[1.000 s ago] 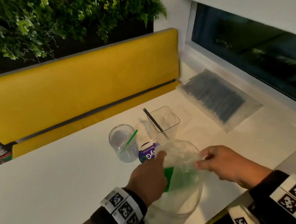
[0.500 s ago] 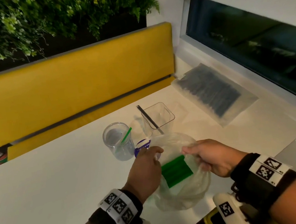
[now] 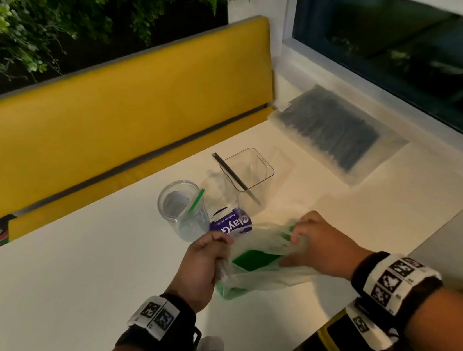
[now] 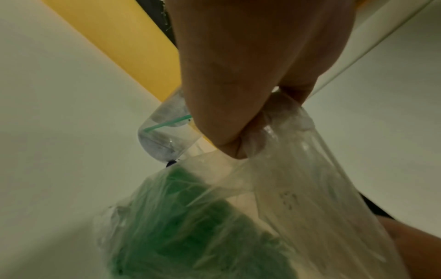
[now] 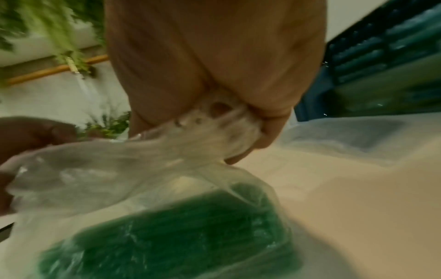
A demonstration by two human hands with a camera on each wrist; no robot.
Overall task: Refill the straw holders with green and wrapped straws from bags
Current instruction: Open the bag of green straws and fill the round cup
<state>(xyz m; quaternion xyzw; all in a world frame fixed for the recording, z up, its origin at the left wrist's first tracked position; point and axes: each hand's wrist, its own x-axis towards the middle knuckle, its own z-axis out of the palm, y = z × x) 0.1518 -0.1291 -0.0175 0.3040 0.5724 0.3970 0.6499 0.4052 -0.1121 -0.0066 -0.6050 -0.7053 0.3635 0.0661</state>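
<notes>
A clear plastic bag (image 3: 262,274) full of green straws (image 3: 255,262) lies on the white table (image 3: 62,286) near its front edge. My left hand (image 3: 206,262) grips the bag's left side of the mouth (image 4: 274,132), and my right hand (image 3: 312,242) grips the right side (image 5: 214,130); the film is stretched between them. Green straws (image 5: 179,236) show through the film (image 4: 190,226). Behind stand a round clear holder (image 3: 182,210) with one green straw (image 3: 195,200) and a square clear holder (image 3: 249,173) with one dark straw (image 3: 235,176).
A purple-labelled round tub (image 3: 231,225) sits just beyond my left hand. A flat bag of dark wrapped straws (image 3: 333,132) lies at the back right by the window. A yellow bench back (image 3: 113,117) runs behind the table. A beige mat (image 3: 390,207) covers the table's right part.
Both hands have closed on the bag's mouth and pulled it apart sideways. The bag has flattened and stretched between them, and the view has tilted down.
</notes>
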